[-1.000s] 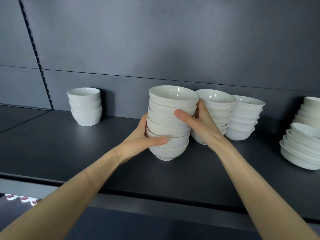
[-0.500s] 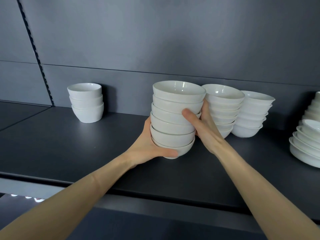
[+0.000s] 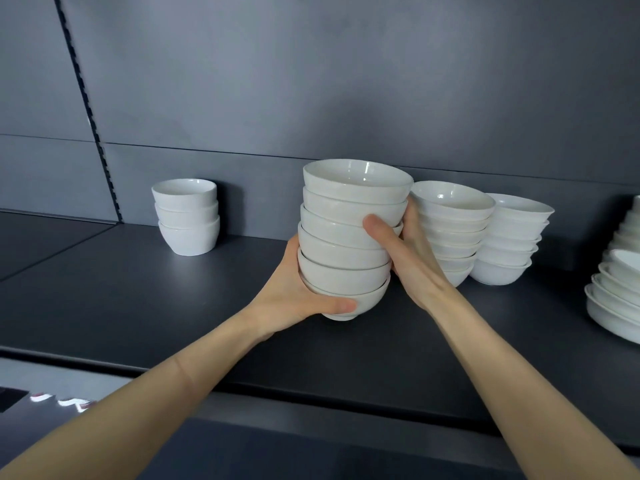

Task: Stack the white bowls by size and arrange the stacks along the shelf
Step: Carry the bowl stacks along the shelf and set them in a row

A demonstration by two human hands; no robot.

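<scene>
Dark grey panelled back wall (image 3: 311,81) fills the top half. Below it is a dark grey matte shelf (image 3: 138,306) with all the crockery on it.

The tall stack of white glazed ceramic bowls (image 3: 343,244) sits mid-shelf toward the front, leaning slightly. Can't tell whether its base touches the shelf.

A pile of wide shallow white dishes (image 3: 613,292) is at the far right, cut off by the frame edge.

A stack of white bowls (image 3: 453,216) stands just behind and right of the tall one. A second similar stack (image 3: 512,244) is right beside that, both near the wall.

A short stack of three small white cups (image 3: 188,216) is well apart on the left, by the wall.

Left hand (image 3: 294,292) cups the bottom bowls, thumb wrapped across the front of the lowest one. Right hand (image 3: 412,261) grips the stack's right side, thumb pressed on the middle bowls.
</scene>
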